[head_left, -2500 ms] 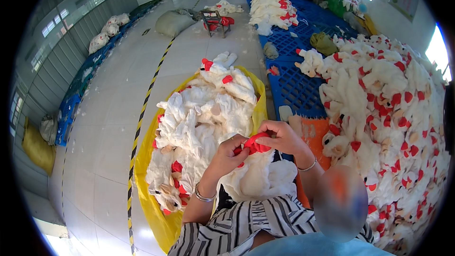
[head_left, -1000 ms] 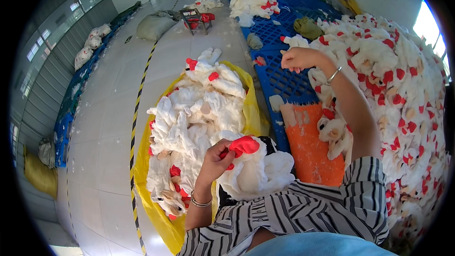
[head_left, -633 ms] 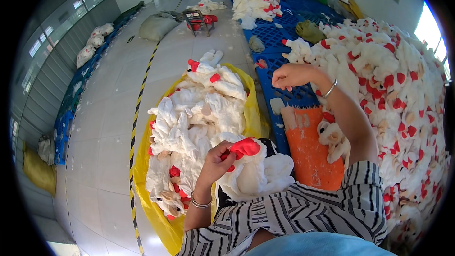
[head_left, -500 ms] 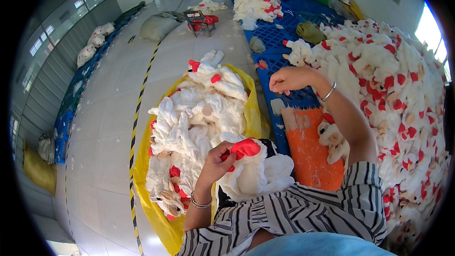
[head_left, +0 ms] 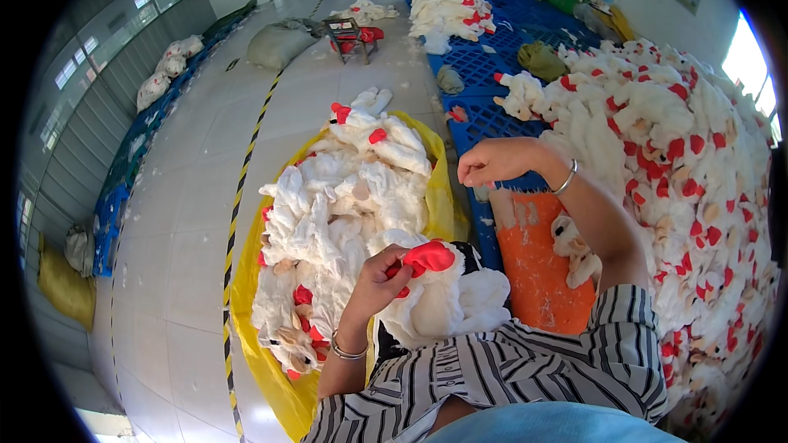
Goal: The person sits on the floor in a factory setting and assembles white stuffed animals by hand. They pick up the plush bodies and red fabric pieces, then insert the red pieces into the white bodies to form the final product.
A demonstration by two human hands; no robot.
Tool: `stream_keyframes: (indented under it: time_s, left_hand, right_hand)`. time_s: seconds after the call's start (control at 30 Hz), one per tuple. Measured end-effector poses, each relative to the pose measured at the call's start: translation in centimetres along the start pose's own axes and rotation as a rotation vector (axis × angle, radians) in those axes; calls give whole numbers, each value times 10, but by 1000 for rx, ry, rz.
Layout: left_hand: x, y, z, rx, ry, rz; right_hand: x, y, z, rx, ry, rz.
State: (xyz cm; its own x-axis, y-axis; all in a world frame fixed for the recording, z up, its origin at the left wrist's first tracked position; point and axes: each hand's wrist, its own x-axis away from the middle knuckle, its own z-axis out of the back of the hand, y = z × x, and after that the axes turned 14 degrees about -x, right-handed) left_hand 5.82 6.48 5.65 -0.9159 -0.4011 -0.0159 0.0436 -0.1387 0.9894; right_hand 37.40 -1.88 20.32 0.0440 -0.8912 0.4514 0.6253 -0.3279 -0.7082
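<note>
My left hand [head_left: 380,283] is closed on the red fabric end of a limp white plush toy [head_left: 447,308], whose furry body lies over my lap. The fingers pinch the red part between thumb and forefinger. Raised away to the right, my right hand [head_left: 497,162] has its fingers curled and pressed together in a pinch. Anything between those fingers is too small to make out. Below the right hand lies an orange woven sheet [head_left: 538,271]. Beside my left hand, a yellow sack [head_left: 254,312] is heaped with similar white plush toys [head_left: 328,205] with red parts.
A large pile of white and red plush toys [head_left: 673,164] rises on the right. Blue pallets [head_left: 472,74] run toward the back, bearing another stack of plush toys [head_left: 451,4]. A small stool [head_left: 349,41] and a grey-green sack [head_left: 279,45] stand on the tiled floor beyond.
My right hand has come slightly down and nearer, still pinched. My left hand keeps its hold on the plush toy's red part. The whole view has shifted slightly.
</note>
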Motion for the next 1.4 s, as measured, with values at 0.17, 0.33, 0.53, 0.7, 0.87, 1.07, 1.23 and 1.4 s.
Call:
stream_keyframes:
  time_s: [0.17, 0.33, 0.53, 0.7, 0.87, 1.07, 1.23, 1.4]
  left_hand:
    - [1, 0, 1, -22, 4, -17]
    - [0, -1, 2, -32, 1, -33]
    - [-1, -7, 0, -29, 11, -51]
    - [0, 1, -1, -7, -3, 14]
    - [0, -1, -2, -15, 8, -35]
    - [2, -2, -2, -7, 7, -1]
    - [1, -4, -2, -19, 18, -34]
    - [2, 1, -3, -23, 9, -9]
  right_hand:
    - [1, -7, -4, -4, -13, -12]
    - [2, -11, -6, -7, -36, -5]
    - [2, -12, -9, -15, -47, 2]
    - [3, -13, -11, -26, -58, 16]
    - [6, -20, -15, -26, -58, -2]
    - [6, -20, -18, -54, -85, 20]
    - [7, -23, -20, -38, -85, 4]
    - [9, -28, -23, -19, -91, -1]
